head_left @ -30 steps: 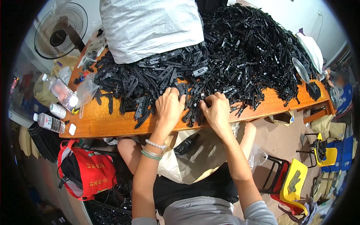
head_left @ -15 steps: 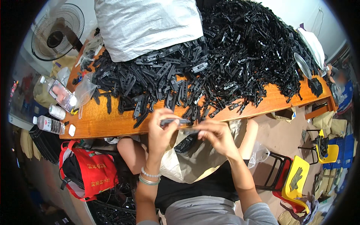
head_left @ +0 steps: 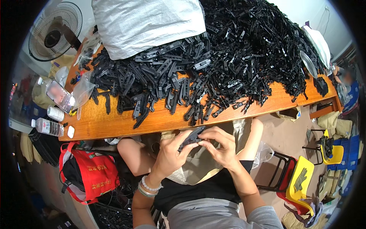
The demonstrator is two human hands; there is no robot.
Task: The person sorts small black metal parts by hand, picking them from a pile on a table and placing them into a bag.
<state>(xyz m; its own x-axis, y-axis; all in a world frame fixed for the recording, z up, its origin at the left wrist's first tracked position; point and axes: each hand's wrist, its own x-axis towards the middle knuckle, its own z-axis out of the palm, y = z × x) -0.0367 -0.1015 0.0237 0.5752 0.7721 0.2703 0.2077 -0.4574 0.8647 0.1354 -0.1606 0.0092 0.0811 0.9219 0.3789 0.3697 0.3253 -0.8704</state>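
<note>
Above my lap, close to the table's front edge, both hands meet on a long black plastic piece [head_left: 191, 138]. My left hand [head_left: 170, 155] is closed round its near left end. The fingertips of my right hand [head_left: 220, 146] pinch its right end; whether a second small part sits in them is hidden. Across my lap lies an open beige woven sack [head_left: 196, 168]. On the table, just beyond my hands, larger black plastic pieces [head_left: 141, 105] lie at the left and smaller black parts [head_left: 248, 68] are heaped at the right.
A white woven sack [head_left: 148, 26] rests on the heap atop the wooden table [head_left: 160, 123]. A propped phone [head_left: 60, 95], a thread spool [head_left: 56, 113] and a water bottle [head_left: 47, 127] stand at the left edge. A red bag [head_left: 95, 175] sits below; a yellow chair [head_left: 303, 183] is right.
My hands have come down toward my lap and closer together. The pieces they held apart are now brought together, and the black piece is tilted up to the right.
</note>
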